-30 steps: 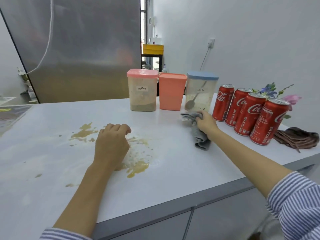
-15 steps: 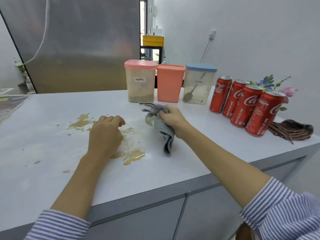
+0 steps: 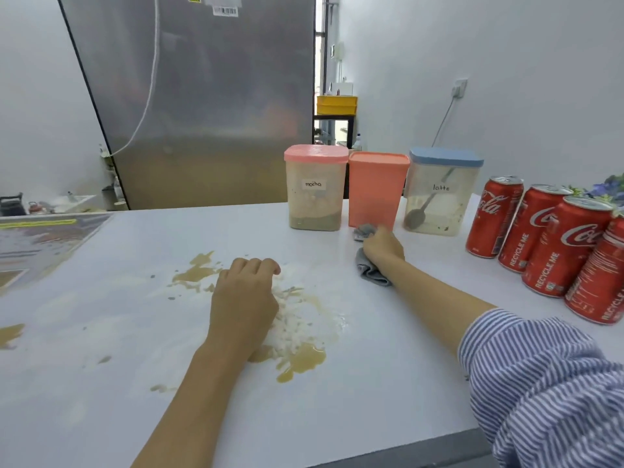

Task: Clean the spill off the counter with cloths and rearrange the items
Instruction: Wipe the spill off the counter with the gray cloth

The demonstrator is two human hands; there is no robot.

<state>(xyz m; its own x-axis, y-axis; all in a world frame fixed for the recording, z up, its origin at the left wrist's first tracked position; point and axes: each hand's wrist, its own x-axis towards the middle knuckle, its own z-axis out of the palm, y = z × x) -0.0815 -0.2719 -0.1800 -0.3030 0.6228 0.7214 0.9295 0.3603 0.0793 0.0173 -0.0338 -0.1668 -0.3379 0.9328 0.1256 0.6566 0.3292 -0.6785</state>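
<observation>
Head view: right hand (image 3: 383, 246) grips a grey cloth (image 3: 371, 273) near the far orange container (image 3: 374, 190), likely for wiping, while the curled, empty-looking left hand (image 3: 244, 295) rests on the brown spill (image 3: 300, 361).

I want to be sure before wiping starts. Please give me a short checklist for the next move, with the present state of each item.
1. Cloth in hand: ok. The right hand grips the grey cloth.
2. Cloth on the spill: not ok. It lies beside the brown spill, near the orange container.
3. Left hand out of the wiping path: not ok. It rests, fingers curled, on the wet patch.
4. Left hand holds something: cannot tell.
5. Containers and cans away from the spill: ok. They stand at the back and right of the counter.
</observation>
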